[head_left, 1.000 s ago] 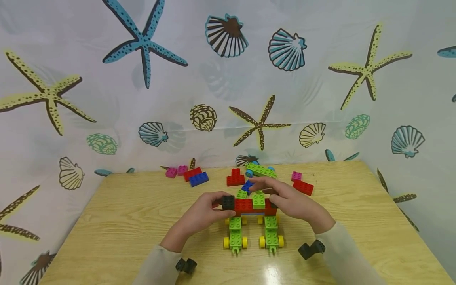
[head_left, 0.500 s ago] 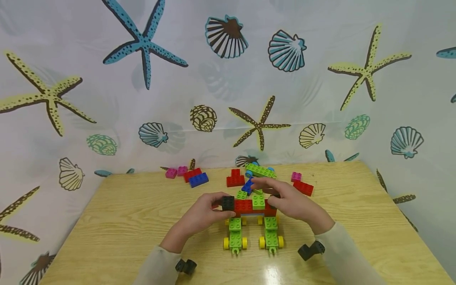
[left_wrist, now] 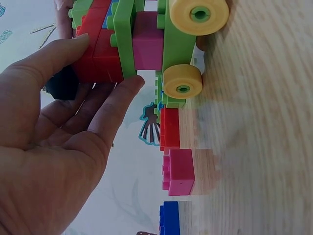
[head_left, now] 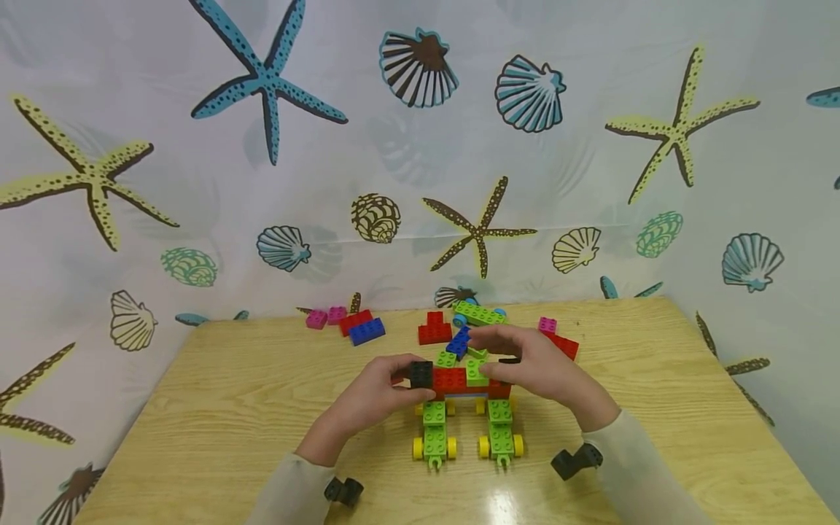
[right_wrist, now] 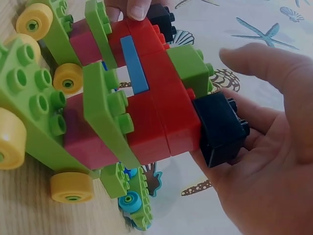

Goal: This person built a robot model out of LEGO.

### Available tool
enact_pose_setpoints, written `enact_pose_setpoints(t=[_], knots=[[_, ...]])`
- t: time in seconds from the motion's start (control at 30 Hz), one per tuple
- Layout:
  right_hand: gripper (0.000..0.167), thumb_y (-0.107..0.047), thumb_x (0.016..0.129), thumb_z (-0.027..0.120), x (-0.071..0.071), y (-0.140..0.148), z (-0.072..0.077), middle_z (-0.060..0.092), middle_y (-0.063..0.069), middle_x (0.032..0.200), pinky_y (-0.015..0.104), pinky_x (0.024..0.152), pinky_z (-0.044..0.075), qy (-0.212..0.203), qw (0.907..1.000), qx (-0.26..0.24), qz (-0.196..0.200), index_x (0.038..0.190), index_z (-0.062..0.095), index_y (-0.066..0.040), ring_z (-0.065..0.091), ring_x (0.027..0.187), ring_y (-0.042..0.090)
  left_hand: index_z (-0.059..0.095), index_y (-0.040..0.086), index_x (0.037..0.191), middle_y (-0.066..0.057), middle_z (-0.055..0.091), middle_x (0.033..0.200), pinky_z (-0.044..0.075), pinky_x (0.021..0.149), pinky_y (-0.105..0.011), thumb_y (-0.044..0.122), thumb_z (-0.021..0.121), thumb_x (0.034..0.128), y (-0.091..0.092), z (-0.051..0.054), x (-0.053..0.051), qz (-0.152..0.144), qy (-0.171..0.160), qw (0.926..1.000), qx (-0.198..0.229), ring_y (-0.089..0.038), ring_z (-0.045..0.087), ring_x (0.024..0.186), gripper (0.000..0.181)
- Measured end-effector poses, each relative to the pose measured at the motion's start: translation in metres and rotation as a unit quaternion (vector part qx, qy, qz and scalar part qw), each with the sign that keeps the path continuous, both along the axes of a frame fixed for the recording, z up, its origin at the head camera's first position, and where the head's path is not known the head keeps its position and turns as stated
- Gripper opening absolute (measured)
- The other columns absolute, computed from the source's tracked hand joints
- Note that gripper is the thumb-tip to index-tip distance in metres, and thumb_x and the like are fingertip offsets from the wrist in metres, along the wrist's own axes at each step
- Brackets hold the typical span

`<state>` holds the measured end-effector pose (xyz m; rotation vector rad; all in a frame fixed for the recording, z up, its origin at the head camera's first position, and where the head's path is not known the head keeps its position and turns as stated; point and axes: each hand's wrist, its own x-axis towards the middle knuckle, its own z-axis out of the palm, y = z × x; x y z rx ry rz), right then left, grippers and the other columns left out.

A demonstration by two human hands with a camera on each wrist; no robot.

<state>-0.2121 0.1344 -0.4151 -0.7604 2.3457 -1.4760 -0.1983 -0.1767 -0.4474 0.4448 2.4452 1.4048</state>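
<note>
A toy brick structure (head_left: 450, 380) stands on the table, its red top bridging two green wheeled bases (head_left: 434, 436) with yellow wheels. A black brick (head_left: 421, 375) tops its left end, another black brick (right_wrist: 221, 128) its right end. Between them sits a light green brick (right_wrist: 188, 67). My left hand (head_left: 379, 391) grips the left end, thumb against the red front and fingers behind. At the other end is my right hand (head_left: 537, 368), its fingers passing behind the right black brick. The right wrist view shows that hand's thumb raised, apart from the bricks.
Behind the structure lie a stepped red stack (head_left: 434, 329), a blue brick (head_left: 459, 341) and a green car base (head_left: 480, 313) with blue wheels. Pink, red and blue bricks (head_left: 367, 332) sit at back left. A red brick (head_left: 566, 347) and pink brick (head_left: 547, 325) are at back right.
My right thumb has shifted left, from the right black brick to over the green brick in the head view. The left hand and structure stay put.
</note>
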Motion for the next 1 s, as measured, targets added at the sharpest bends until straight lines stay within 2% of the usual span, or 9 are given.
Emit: enact_pose_setpoints(t=[0.1, 0.2, 0.3, 0.4, 0.5, 0.63, 0.83, 0.9, 1.0], knots=[[0.05, -0.026, 0.105, 0.079, 0.001, 0.001, 0.002, 0.073, 0.015, 0.15, 0.064, 0.121, 0.054, 0.006, 1.0, 0.006, -0.002, 0.151, 0.067, -0.01, 0.062, 0.147, 0.047, 0.076, 0.012, 0.139, -0.008, 0.078, 0.138, 0.06, 0.117, -0.056, 0.026, 0.084, 0.1029, 0.002, 0.0, 0.001, 0.0, 0.006, 1.0, 0.003, -0.034, 0.073, 0.132, 0.039], [0.045, -0.029, 0.102, 0.084, 0.001, -0.002, 0.003, 0.076, 0.012, 0.143, 0.06, 0.118, 0.057, 0.016, 0.9993, 0.033, -0.011, 0.142, 0.074, -0.012, 0.068, 0.137, 0.04, 0.076, 0.014, 0.139, -0.007, 0.078, 0.136, 0.061, 0.114, -0.054, 0.027, 0.084, 0.1027, 0.006, 0.0, 0.001, 0.0, 0.016, 0.9999, 0.001, -0.03, 0.072, 0.128, 0.039], [0.039, -0.032, 0.098, 0.088, 0.002, -0.005, 0.004, 0.079, 0.006, 0.134, 0.048, 0.101, 0.063, 0.028, 0.9968, 0.07, -0.027, 0.134, 0.08, -0.018, 0.07, 0.118, 0.029, 0.076, 0.015, 0.139, -0.006, 0.078, 0.136, 0.063, 0.11, -0.052, 0.03, 0.085, 0.1024, 0.011, -0.001, 0.001, 0.001, 0.018, 0.9998, 0.0, -0.028, 0.072, 0.126, 0.04], [0.037, -0.032, 0.096, 0.09, 0.003, -0.007, 0.005, 0.078, 0.002, 0.119, 0.035, 0.084, 0.058, 0.037, 0.9939, 0.097, -0.038, 0.129, 0.083, -0.02, 0.063, 0.101, 0.023, 0.076, 0.014, 0.138, -0.007, 0.077, 0.136, 0.065, 0.108, -0.05, 0.029, 0.085, 0.1021, 0.013, -0.002, 0.001, 0.001, 0.018, 0.9998, 0.001, -0.027, 0.072, 0.125, 0.04], [0.037, -0.031, 0.095, 0.091, 0.004, -0.009, 0.005, 0.075, 0.0, 0.107, 0.032, 0.075, 0.054, 0.042, 0.9924, 0.109, -0.037, 0.129, 0.083, -0.019, 0.059, 0.092, 0.022, 0.076, 0.013, 0.137, -0.008, 0.077, 0.136, 0.066, 0.106, -0.05, 0.028, 0.085, 0.1016, 0.012, -0.002, 0.003, 0.002, 0.018, 0.9998, 0.002, -0.027, 0.072, 0.124, 0.04], [0.037, -0.031, 0.095, 0.091, 0.005, -0.01, 0.006, 0.074, -0.002, 0.104, 0.03, 0.073, 0.052, 0.046, 0.9915, 0.117, -0.034, 0.129, 0.083, -0.018, 0.059, 0.091, 0.021, 0.075, 0.012, 0.139, -0.01, 0.076, 0.137, 0.067, 0.106, -0.048, 0.028, 0.085, 0.1018, 0.01, -0.002, 0.003, -0.01, 0.014, 0.9998, 0.011, -0.028, 0.072, 0.125, 0.041], [0.036, -0.032, 0.096, 0.091, 0.008, -0.006, 0.006, 0.079, -0.001, 0.115, 0.031, 0.08, 0.057, 0.057, 0.9904, 0.121, -0.033, 0.129, 0.083, -0.019, 0.063, 0.094, 0.019, 0.073, 0.013, 0.144, -0.01, 0.076, 0.14, 0.062, 0.115, -0.051, 0.022, 0.079, 0.1052, -0.004, -0.002, -0.005, -0.06, -0.001, 0.9982, 0.004, -0.032, 0.072, 0.133, 0.04], [0.036, -0.032, 0.096, 0.09, 0.009, -0.003, 0.005, 0.08, -0.001, 0.118, 0.032, 0.081, 0.058, 0.058, 0.9905, 0.119, -0.035, 0.129, 0.083, -0.02, 0.064, 0.094, 0.019, 0.073, 0.012, 0.145, -0.01, 0.077, 0.14, 0.06, 0.118, -0.053, 0.018, 0.076, 0.1063, -0.009, -0.001, -0.01, -0.065, 0.01, 0.9978, -0.006, -0.032, 0.072, 0.133, 0.039], [0.035, -0.032, 0.096, 0.091, 0.01, 0.0, 0.004, 0.08, -0.001, 0.121, 0.033, 0.085, 0.06, 0.057, 0.9909, 0.116, -0.038, 0.129, 0.083, -0.021, 0.067, 0.097, 0.019, 0.073, 0.01, 0.145, -0.01, 0.077, 0.14, 0.059, 0.118, -0.055, 0.017, 0.074, 0.1081, -0.011, 0.001, -0.018, -0.053, 0.038, 0.9976, -0.022, -0.032, 0.072, 0.133, 0.038]])
